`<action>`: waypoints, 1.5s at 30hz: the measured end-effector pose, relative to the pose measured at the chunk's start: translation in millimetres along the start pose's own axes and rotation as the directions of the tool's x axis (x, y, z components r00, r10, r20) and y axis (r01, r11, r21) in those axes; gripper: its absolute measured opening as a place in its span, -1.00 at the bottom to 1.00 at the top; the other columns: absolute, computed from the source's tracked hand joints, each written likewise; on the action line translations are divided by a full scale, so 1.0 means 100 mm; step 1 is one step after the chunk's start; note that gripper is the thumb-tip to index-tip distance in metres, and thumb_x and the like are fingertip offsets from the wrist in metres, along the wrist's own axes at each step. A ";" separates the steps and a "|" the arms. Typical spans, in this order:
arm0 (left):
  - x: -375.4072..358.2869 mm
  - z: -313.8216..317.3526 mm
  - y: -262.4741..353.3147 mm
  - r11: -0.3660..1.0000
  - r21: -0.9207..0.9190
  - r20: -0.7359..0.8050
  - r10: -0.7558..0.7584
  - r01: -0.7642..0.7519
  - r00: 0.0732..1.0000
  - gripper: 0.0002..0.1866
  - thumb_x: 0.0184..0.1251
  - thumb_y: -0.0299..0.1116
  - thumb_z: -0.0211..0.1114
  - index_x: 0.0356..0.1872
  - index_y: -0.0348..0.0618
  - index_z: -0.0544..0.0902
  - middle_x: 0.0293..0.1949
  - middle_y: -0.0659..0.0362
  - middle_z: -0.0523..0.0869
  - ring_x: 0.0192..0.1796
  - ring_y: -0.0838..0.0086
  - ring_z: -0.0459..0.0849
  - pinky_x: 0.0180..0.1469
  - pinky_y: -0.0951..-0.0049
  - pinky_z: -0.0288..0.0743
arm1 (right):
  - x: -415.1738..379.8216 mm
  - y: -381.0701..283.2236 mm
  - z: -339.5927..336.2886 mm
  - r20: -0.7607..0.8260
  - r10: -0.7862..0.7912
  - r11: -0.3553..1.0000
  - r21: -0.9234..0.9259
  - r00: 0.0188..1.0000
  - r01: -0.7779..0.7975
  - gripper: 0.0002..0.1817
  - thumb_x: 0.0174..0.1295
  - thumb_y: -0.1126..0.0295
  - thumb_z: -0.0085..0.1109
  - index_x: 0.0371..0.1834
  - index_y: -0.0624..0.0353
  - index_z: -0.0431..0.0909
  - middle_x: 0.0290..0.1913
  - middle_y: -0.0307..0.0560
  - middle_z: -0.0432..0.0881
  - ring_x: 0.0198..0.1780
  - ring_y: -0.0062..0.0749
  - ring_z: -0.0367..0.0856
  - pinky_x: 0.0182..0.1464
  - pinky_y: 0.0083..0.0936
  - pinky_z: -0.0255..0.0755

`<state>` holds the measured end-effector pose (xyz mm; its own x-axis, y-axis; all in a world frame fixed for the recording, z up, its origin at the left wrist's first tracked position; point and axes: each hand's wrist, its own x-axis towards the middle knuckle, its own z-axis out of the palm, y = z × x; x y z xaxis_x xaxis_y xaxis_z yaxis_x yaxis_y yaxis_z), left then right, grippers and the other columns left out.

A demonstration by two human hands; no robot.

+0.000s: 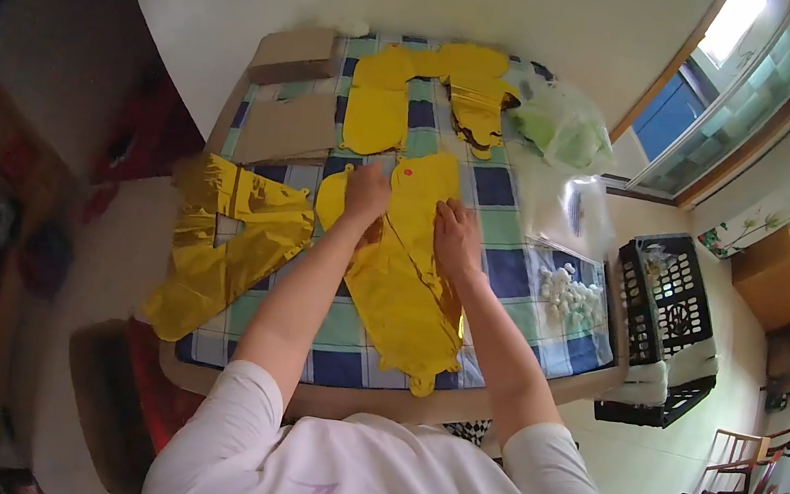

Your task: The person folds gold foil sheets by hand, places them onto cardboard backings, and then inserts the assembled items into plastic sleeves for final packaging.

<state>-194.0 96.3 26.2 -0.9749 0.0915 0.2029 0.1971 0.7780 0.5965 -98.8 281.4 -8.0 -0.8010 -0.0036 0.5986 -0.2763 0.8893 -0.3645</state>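
A flat gold foil balloon (405, 321) lies uninflated and partly folded in front of me, a small red spot near its top. My left hand (369, 191) is closed at its upper left part, fingers bunched on the foil. My right hand (458, 240) rests on its right edge with the fingers laid over the foil. To the left, another gold foil balloon (247, 257) hangs over the table edge. A third gold foil piece (378, 108) is spread out beyond my hands, its right end crumpled.
A checked cloth (502, 272) covers the table. Cardboard pieces (285, 131) and a cardboard box (293, 56) sit at the back left. Clear plastic bags (573, 131) and a pile of small white items (570, 297) lie on the right. Black crates (671, 296) stand beside the table.
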 end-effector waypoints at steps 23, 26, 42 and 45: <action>-0.85 -0.43 -0.28 0.692 -0.578 0.309 -0.306 0.433 0.901 -0.10 0.12 -0.22 0.41 0.41 -0.25 0.09 0.26 -0.06 0.43 0.30 0.22 0.41 0.29 0.31 0.28 | -0.01 -0.02 0.00 0.005 0.008 1.000 0.006 1.000 -0.008 -0.75 0.21 0.47 0.06 -0.06 0.25 0.51 0.02 0.11 0.54 0.11 0.03 0.45 0.16 -0.19 0.33; -0.77 -0.17 -0.22 0.408 -0.828 0.180 -0.456 0.385 0.872 -0.07 0.16 -0.10 0.39 0.45 -0.21 0.05 0.29 -0.06 0.38 0.32 0.23 0.39 0.27 0.29 0.31 | -0.02 -0.02 -0.03 0.008 0.004 1.000 -0.011 1.000 -0.004 -0.75 0.21 0.46 0.06 -0.05 0.25 0.52 0.02 0.11 0.54 0.10 0.02 0.46 0.17 -0.19 0.32; -0.85 -0.46 -0.01 -0.203 -0.854 0.518 -0.250 0.478 0.818 -0.41 0.44 -0.12 0.09 0.37 -0.24 0.26 0.22 0.00 0.50 0.17 0.37 0.54 0.15 0.36 0.42 | -0.03 -0.02 -0.02 0.008 0.013 1.000 -0.011 1.000 -0.013 -0.75 0.23 0.44 0.04 -0.04 0.22 0.51 0.05 0.11 0.52 0.11 0.03 0.45 0.22 -0.18 0.29; -0.99 -0.66 0.05 0.523 -0.688 0.456 -0.228 0.503 0.860 -0.32 0.33 -0.37 0.23 0.42 -0.16 0.15 0.12 -0.02 0.55 0.12 0.42 0.56 0.06 0.43 0.48 | -0.03 0.01 0.02 0.027 0.031 0.999 0.009 0.999 -0.031 -0.74 0.21 0.45 0.05 -0.04 0.23 0.50 0.06 0.13 0.52 0.12 0.04 0.45 0.21 -0.17 0.30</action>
<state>-89.3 50.2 60.5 -0.9308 0.1850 -0.3151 -0.3161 0.0249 0.9484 -97.8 281.3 -11.6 -0.8235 0.0116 0.5673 -0.2558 0.8848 -0.3894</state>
